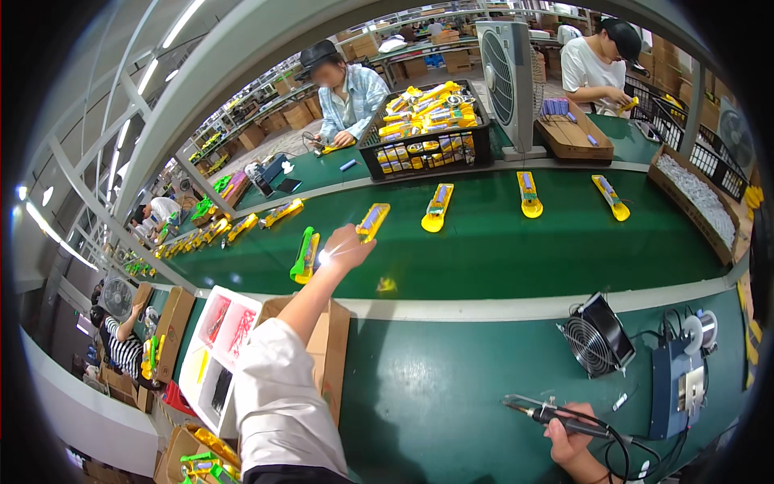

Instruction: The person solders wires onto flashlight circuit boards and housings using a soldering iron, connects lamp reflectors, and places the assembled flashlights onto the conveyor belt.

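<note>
Yellow casings (438, 208) lie on the green conveyor belt (484, 258) mid-frame; the lower-right workbench (451, 387) carries a fan (597, 335) and soldering station (666, 385).

Yellow casing (378, 223): elongated, open-faced, purple cylindrical cell (370, 218) lying lengthwise inside; slanted, far end rightward, at the left hand (345, 248); from where I stand, contact with the green conveyor (484, 258) cannot be judged. Soldering iron (545, 415): black-handled, metal tip leftward, gripped in the right hand (571, 445).
</note>
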A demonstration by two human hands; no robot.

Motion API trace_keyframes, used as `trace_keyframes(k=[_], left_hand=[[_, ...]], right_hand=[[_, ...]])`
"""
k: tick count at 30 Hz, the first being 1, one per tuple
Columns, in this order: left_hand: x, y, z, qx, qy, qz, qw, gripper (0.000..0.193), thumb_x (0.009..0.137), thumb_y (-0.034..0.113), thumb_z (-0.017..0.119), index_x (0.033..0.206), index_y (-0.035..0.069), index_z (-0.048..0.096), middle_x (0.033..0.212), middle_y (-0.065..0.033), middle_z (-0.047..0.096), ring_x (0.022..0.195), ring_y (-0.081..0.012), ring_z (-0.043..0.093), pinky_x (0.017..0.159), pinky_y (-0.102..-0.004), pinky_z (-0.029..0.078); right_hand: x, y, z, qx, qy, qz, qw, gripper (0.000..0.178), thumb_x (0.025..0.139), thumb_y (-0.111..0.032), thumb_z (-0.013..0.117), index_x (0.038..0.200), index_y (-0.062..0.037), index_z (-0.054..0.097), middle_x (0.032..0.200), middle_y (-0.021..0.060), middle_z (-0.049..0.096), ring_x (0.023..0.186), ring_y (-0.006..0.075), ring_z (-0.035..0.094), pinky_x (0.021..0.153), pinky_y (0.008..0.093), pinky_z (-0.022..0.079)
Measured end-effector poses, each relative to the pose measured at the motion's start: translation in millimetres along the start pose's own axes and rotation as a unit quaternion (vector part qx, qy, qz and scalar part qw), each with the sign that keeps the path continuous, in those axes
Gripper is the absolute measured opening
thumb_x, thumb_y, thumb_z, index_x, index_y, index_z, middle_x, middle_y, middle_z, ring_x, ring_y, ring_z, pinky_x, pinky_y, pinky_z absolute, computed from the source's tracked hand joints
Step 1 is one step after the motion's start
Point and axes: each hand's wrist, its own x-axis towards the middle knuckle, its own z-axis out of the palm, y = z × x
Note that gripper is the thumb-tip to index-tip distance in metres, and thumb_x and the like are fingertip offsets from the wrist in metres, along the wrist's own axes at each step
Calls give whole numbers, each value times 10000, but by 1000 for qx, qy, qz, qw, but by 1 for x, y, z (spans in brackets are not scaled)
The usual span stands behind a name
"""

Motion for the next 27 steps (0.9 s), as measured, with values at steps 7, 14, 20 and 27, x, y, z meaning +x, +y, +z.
trace_keyframes(k=[7,14,20,27], left_hand=[[-208,25,-44,-50,-40,87,994,447,723,322,587,921,-52,443,858,-204,513,797,-338,528,703,-414,438],[-363,76,-9,-116,-76,1,990,425,748,332,555,917,-30,412,862,-205,505,750,-346,546,619,-407,465],[-403,113,16,-196,-44,-103,974,487,743,333,567,988,-55,403,914,-208,488,844,-342,522,682,-400,458],[-402,31,-61,-339,-109,-76,931,318,763,249,581,993,31,558,860,-134,601,770,-223,587,684,-317,465]], right_hand=[[-3,-20,-5,61,0,0,998,168,768,-55,527,861,21,410,743,83,452,470,77,453,429,183,405],[1,-10,-17,67,90,16,994,125,793,-56,508,866,19,440,755,58,451,468,59,442,437,177,394],[10,2,-36,43,140,-8,989,152,824,-118,504,892,8,453,656,50,493,466,52,431,417,153,346],[14,5,-46,8,166,-16,986,162,828,-140,504,878,10,468,615,55,494,446,58,421,403,159,330]])
